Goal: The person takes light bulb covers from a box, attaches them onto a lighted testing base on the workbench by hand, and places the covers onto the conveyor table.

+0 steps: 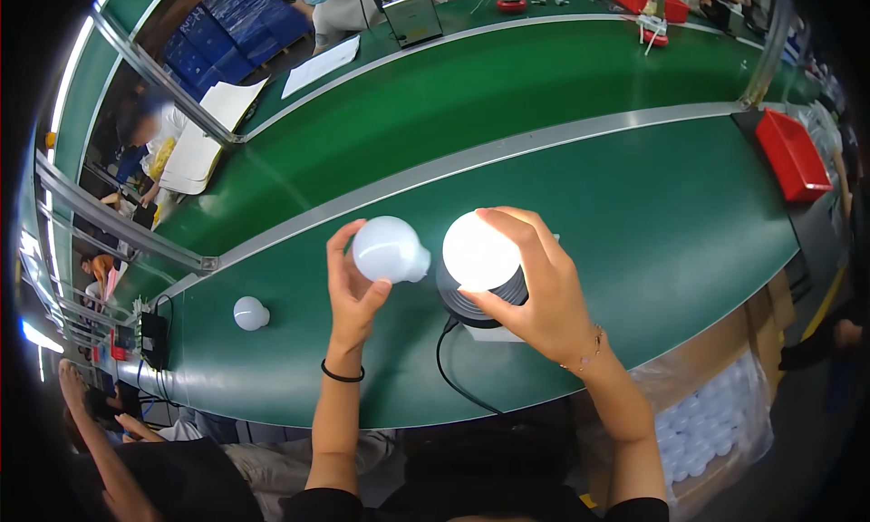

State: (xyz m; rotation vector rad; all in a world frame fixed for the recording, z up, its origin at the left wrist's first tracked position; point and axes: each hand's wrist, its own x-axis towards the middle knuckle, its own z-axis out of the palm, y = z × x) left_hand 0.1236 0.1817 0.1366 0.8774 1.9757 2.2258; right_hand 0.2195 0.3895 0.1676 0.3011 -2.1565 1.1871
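Note:
My left hand [352, 291] is closed round an unlit white light bulb [388, 248], its narrower end turned to the right. Beside it, my right hand [539, 282] grips a brightly glowing light bulb [483, 250]. This lit bulb is over a round dark ribbed fixture [450, 294] with a pale base; whether it touches the fixture is hidden by the bulb and my fingers. A black cable [441, 363] runs from the fixture toward the table's front edge. Farther left, another white bulb [251, 314] lies on the green tabletop [634, 223].
A metal rail [507, 150] separates the tabletop from a green conveyor belt [544, 82]. At the right is a red bin [792, 155]. Below the table edge, a cardboard box [766, 341] holds many white bulbs [702, 427]. Other people sit left and across the line.

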